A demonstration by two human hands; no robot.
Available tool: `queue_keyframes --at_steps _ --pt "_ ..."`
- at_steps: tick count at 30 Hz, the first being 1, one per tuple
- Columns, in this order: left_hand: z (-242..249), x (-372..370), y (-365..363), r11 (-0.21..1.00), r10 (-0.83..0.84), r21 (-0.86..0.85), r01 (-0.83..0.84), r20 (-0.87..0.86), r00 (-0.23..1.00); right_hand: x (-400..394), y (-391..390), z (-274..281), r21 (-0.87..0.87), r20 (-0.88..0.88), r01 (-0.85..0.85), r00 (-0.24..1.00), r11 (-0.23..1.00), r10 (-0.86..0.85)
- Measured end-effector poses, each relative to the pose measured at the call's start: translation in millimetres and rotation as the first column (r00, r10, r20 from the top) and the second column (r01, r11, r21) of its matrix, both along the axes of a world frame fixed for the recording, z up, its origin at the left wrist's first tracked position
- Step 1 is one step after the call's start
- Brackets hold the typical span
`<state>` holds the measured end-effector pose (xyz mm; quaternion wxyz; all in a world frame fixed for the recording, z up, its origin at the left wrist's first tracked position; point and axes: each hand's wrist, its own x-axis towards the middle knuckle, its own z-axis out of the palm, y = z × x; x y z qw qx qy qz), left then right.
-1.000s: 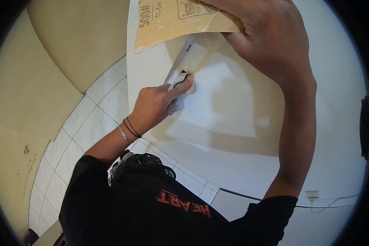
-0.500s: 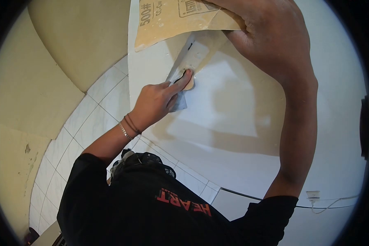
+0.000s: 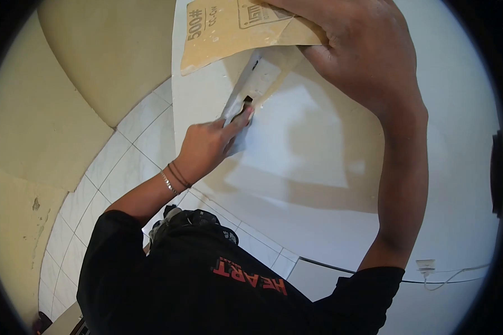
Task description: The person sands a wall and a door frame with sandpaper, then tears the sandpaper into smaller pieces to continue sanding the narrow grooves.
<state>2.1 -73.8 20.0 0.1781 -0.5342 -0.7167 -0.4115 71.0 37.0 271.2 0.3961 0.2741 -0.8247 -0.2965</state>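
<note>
My right hand [image 3: 369, 61] is raised at the top, its thumb and fingers closed on a tan sheet [image 3: 229, 42] printed "500#" and "CC-CW", which looks like sandpaper. Below the sheet, a long whitish strip [image 3: 262, 78] with dark slots slants along the white surface [image 3: 313, 145]. My left hand [image 3: 207, 145] is at the lower end of this strip, with its fingers drawn together at a dark gap. A greyish, flat piece [image 3: 238, 146] shows beneath those fingers. The fingertips are blurred, and what they grip cannot be made out.
Cream walls [image 3: 89, 50] stand on the left above white floor tiles [image 3: 145, 153]. A black item with clear plastic [image 3: 193, 218] is beside my black shirt [image 3: 195, 285]. At the lower right, a white plug [image 3: 425, 264] with a cable is on the wall.
My left hand has shifted slightly down and left along the strip, uncovering more of the dark gap. The tan piece by its fingertip is no longer visible. My right hand and the sheet have moved slightly left.
</note>
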Motion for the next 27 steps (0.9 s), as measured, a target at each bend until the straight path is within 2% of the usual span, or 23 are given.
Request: queue_keyframes --at_steps 2,4,5,6,7,8,10,12,14,15,16,17,18,19,20,22,24,26,27 --pt "-6 -1 -12 0.986 -0.001 -0.164 -0.002 -0.013 1.0 2 -3 1 -0.016 0.007 -0.025 1.0 1.0 0.025" --pt "3 -4 -19 0.989 -0.005 -0.148 -0.002 -0.043 0.999 7 -11 6 -0.017 0.124 0.204 0.972 0.979 -0.2" --pt "9 -6 -21 0.992 -0.01 -0.126 0.001 -0.072 0.997 4 -7 5 -0.018 0.121 0.202 0.973 0.979 -0.198" --pt "13 -6 -17 0.992 -0.011 -0.129 0.002 -0.073 0.997 -1 -1 2 -0.032 0.089 0.101 0.991 0.994 -0.098" --pt "18 -5 -10 0.999 -0.012 -0.053 0.009 -0.069 0.998 -3 1 -1 -0.042 0.056 -0.001 0.998 0.999 0.003" --pt "20 -4 -6 1.0 -0.014 0.026 0.016 -0.064 0.998 -2 2 -1 -0.042 0.058 0.0 0.998 0.999 0.002" --pt "0 2 -2 1.0 0.02 -0.012 -0.02 -0.063 0.998 3 -2 1 0.012 0.041 -0.033 0.999 0.999 0.032" --pt "-6 -3 -4 0.997 0.054 -0.049 -0.058 -0.082 0.995 1 -1 2 0.013 0.028 0.001 1.0 1.0 -0.002" --pt "-5 -6 -15 0.981 -0.003 -0.195 -0.009 -0.065 0.998 2 -2 -1 -0.004 0.028 0.037 0.999 0.999 -0.036" --pt "4 -7 -19 0.981 -0.015 -0.196 0.007 -0.037 0.999 2 -1 -1 0.001 0.026 0.044 0.999 0.999 -0.044" --pt "9 -6 -18 0.982 -0.012 -0.191 0.004 -0.039 0.999 3 -2 1 0.008 0.025 0.051 0.998 0.999 -0.052" --pt "14 -3 -14 0.993 0.036 -0.114 -0.034 0.013 0.999 4 -4 3 0.01 0.024 0.05 0.998 0.999 -0.051" --pt "16 -2 -12 0.996 0.078 -0.041 -0.076 0.066 0.995 6 -7 5 0.037 0.048 0.118 0.992 0.992 -0.119" --pt "9 -3 -10 0.996 0.077 -0.044 -0.075 0.064 0.995 8 -10 6 0.065 0.074 0.184 0.979 0.981 -0.189" --pt "-3 -1 -6 0.998 0.065 -0.027 -0.064 0.057 0.996 7 -8 4 0.066 0.077 0.185 0.979 0.98 -0.19" --pt "-11 1 -5 0.999 0.052 0.001 -0.052 0.044 0.998 5 -3 1 0.002 0.037 0.021 0.999 1.0 -0.021" --pt "-13 6 -18 0.967 0.016 -0.253 0.015 0.117 0.993 4 -3 1 -0.008 0.036 0.024 0.999 1.0 -0.024" --pt "-1 3 -18 0.982 -0.013 -0.187 0.037 0.126 0.992 4 -4 3 -0.017 0.033 0.03 0.999 0.999 -0.029" --pt "14 4 -15 0.996 0.01 -0.086 0.003 0.151 0.988 7 -8 5 -0.002 0.065 0.083 0.994 0.997 -0.083"
